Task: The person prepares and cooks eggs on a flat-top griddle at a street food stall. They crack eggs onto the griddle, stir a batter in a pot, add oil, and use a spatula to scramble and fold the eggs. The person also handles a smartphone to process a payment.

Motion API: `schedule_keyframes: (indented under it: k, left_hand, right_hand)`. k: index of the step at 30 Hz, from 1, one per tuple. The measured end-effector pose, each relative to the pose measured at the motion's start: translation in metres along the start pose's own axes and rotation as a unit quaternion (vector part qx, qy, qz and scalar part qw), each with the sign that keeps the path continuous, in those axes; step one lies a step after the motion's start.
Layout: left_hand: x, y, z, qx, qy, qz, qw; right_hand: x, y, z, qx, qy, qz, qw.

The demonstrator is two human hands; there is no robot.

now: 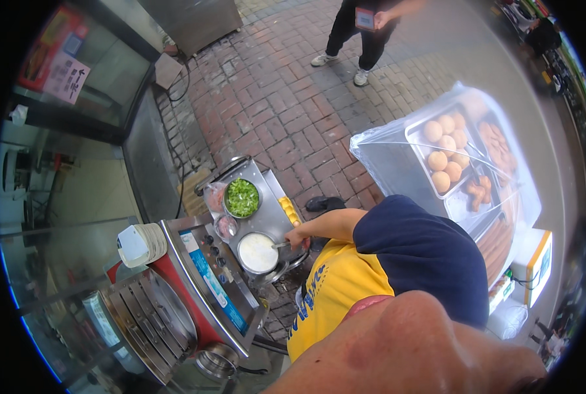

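My right hand (pixel 297 237) grips the handle of a metal ladle (pixel 280 245), which dips into a round metal pot of white liquid (pixel 257 252). The pot stands on a stainless steel cart top (pixel 263 199). A metal bowl of chopped green leaves (pixel 242 197) sits beyond it. Beside that bowl lie a clear plastic bag of pinkish food (pixel 216 197) and a smaller bag (pixel 225 226). A narrow tray with yellow pieces (pixel 288 211) runs along the cart's edge near my forearm. My left hand is out of view.
A red-sided cooking appliance (pixel 174 300) with metal bars adjoins the cart, with stacked white trays (pixel 142 245) and a metal pan (pixel 217 361). A plastic-covered display (pixel 411 162) holds fried balls (pixel 446 146) and sausages. Someone stands on brick paving (pixel 273 88), holding a phone (pixel 365 19).
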State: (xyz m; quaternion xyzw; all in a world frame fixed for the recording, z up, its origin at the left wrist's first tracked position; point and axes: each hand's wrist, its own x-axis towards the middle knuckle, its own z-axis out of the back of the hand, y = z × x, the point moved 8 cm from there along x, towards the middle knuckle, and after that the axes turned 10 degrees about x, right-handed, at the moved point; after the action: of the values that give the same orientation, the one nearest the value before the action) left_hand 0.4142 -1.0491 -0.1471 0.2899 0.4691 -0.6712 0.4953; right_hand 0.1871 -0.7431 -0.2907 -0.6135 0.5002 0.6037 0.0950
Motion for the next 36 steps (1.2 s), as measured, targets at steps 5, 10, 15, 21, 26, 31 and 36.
schedule_keyframes:
  k: [5,10,15,21,26,31,36]
  left_hand:
    - [0.004,-0.01,-0.012,0.039,0.021,-0.007,0.999]
    - [0.006,-0.032,-0.025,0.106,0.062,-0.025,0.992]
    - [0.0,-0.052,-0.048,0.199,0.107,-0.052,0.973]
    - [-0.05,-0.167,-0.127,0.498,0.182,-0.227,0.817]
    - [-0.117,-0.411,-0.301,0.222,0.218,-0.392,0.866]
    - [-0.141,-0.557,-0.579,0.211,0.413,-0.397,0.792]
    - [-0.186,-0.576,-0.814,0.128,0.623,-0.124,0.761]
  right_hand:
    - [-0.009,-0.002,0.007,-0.009,0.002,-0.018,1.0]
    - [-0.022,-0.002,0.044,-0.06,-0.121,0.06,0.989]
    - [-0.1,0.025,0.108,-0.127,-0.253,0.197,0.939]
    - [-0.397,0.098,0.39,-0.184,-0.61,0.476,0.606]
    - [-0.568,-0.012,0.738,-0.036,-0.742,0.287,0.606]
    - [-0.563,-0.042,0.837,-0.109,-0.7,0.179,0.682]
    - [-0.505,-0.061,0.871,0.072,-0.535,0.17,0.824]
